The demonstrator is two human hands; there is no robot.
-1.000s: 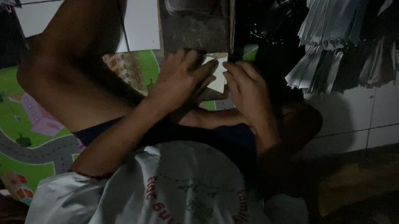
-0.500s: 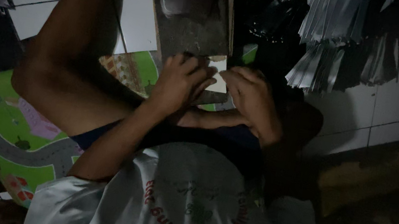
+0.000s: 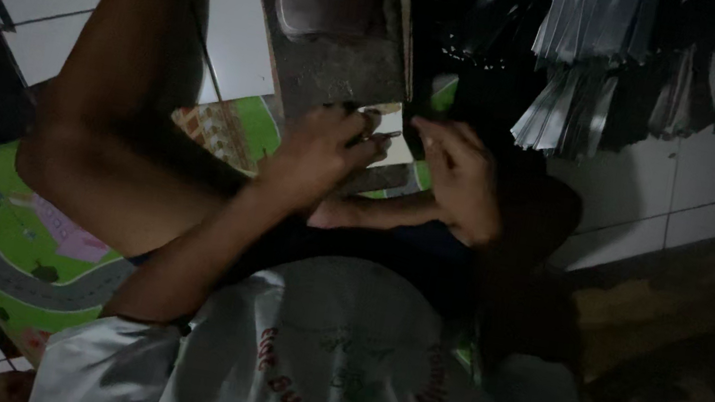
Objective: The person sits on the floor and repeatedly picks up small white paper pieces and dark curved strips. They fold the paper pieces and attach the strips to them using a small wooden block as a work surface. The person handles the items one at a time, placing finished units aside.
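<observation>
The scene is dim. A grey flat slab (image 3: 337, 26) with an oval recess stands upright in front of me. Both hands meet at its lower edge. My left hand (image 3: 319, 155) has its fingers curled and pinches a small thin metal piece (image 3: 387, 135) that points toward the other hand. My right hand (image 3: 459, 177) is just right of it, fingers bent, fingertips at the slab's lower right corner. Whether it holds anything is hidden in the dark. My bare bent leg (image 3: 121, 97) rises at the left.
A green play mat (image 3: 8, 232) with a grey road print lies on white floor tiles (image 3: 243, 20). Dark bags (image 3: 491, 21) and hanging pale strips (image 3: 589, 66) are at the top right. A brown patterned surface (image 3: 703, 313) lies at the right. My white printed shirt (image 3: 331, 369) fills the bottom.
Both hands stay at the slab's lower edge with only small finger movements. The view has shifted slightly.
</observation>
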